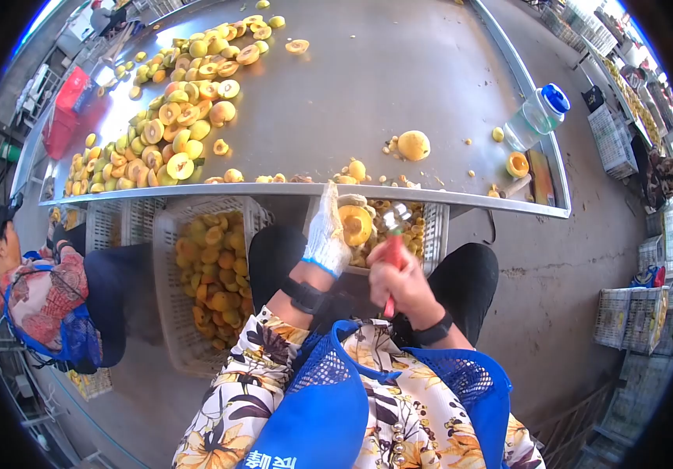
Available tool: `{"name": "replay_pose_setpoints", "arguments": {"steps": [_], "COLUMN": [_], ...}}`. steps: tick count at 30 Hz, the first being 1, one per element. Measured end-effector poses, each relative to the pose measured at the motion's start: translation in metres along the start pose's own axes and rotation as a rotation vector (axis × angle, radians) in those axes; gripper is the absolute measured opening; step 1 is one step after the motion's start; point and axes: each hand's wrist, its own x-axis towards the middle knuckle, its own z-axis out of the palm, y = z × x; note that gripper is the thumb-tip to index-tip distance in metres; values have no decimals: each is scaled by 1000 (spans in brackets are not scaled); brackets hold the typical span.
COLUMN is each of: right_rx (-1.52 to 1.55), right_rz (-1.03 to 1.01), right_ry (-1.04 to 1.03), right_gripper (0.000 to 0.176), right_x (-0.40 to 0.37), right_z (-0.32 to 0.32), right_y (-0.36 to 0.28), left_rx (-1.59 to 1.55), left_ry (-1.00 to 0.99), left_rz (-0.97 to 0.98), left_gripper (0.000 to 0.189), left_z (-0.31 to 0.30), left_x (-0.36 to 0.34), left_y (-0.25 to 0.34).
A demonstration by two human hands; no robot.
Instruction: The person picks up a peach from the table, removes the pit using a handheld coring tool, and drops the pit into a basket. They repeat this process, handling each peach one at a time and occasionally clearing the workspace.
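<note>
Steel table (367, 86) first, broad and slick, heaped toward its far left with halved yellow fruit (172, 117). Below its near edge, white crate (166, 258) full of more. Just under that same edge, gloved left hand (327, 234), fingers curled shut around one fruit half (356, 224). Right beside, bare right hand (403, 285) fisted tight on red-handled tool (393, 258), metal tip at the fruit. Likely hazard: skidding off wet flesh into the gloved fingers, or squeezing the half loose.

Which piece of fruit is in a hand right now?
The halved yellow fruit in the gloved left hand, below the table edge; all others lie loose.
</note>
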Motion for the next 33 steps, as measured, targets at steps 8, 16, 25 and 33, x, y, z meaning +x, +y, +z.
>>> {"name": "replay_pose_setpoints", "arguments": {"steps": [8, 16, 25, 33], "right_rx": [-806, -897, -1034, -955], "right_rz": [-439, -420, -375, -124], "right_ry": [547, 412, 129, 221], "right_gripper": [18, 30, 26, 26], "right_x": [10, 23, 25, 10], "right_z": [-7, 25, 11, -4], "right_y": [10, 9, 1, -25], "left_rx": [83, 366, 145, 155], "left_ry": [-77, -93, -227, -84], "left_rz": [74, 176, -126, -31], "left_gripper": [61, 52, 33, 46], "left_z": [-5, 4, -36, -12], "left_x": [-14, -33, -7, -27], "left_y": [9, 0, -20, 12]}}
